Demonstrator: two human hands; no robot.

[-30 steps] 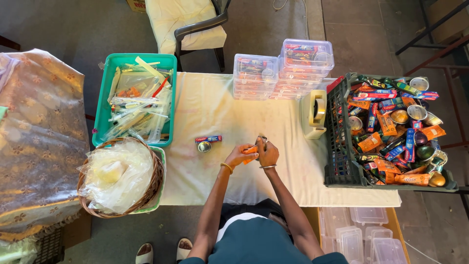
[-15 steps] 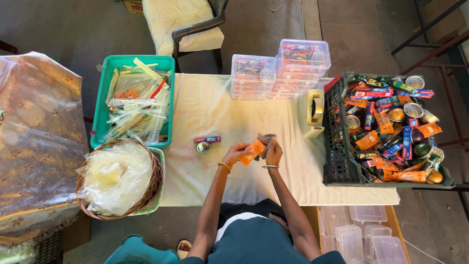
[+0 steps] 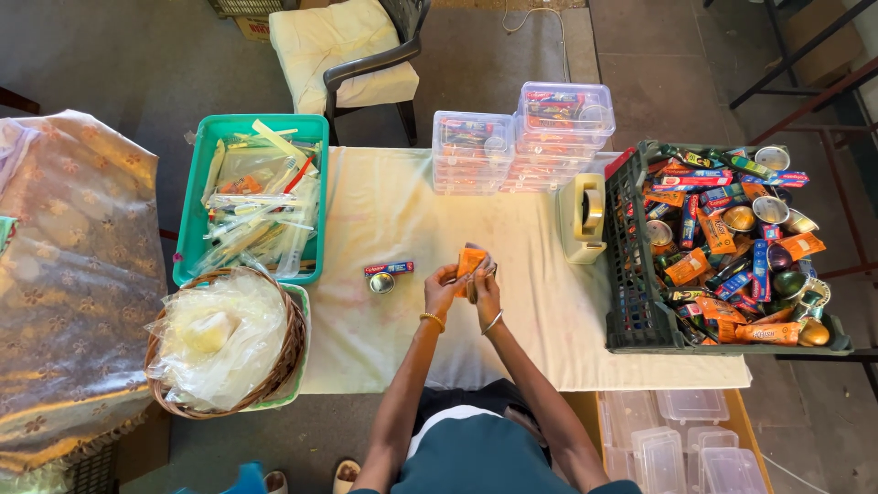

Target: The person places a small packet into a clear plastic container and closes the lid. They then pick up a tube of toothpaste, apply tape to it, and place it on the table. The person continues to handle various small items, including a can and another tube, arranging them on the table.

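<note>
Over the middle of a cloth-covered table [image 3: 393, 210], both my hands hold a small orange packet [image 3: 470, 260]. My left hand [image 3: 443, 285] grips its left lower side. Pressed close against it, my right hand [image 3: 486, 285] holds the right side; something dark may also be in it, but I cannot tell what. A small red and blue box [image 3: 389, 268] and a little round tin [image 3: 381, 283] lie on the cloth just left of my left hand.
A black crate [image 3: 631, 274] full of packets and tins stands at the right, with a tape dispenser [image 3: 583, 218] beside it. Stacked clear lidded boxes [image 3: 521, 137] stand at the back. A green tray [image 3: 197, 210] of plastic bags and a wicker basket [image 3: 291, 343] are left.
My hands have lifted the orange packet slightly and turned it more upright. The rest of the table stays as it was.
</note>
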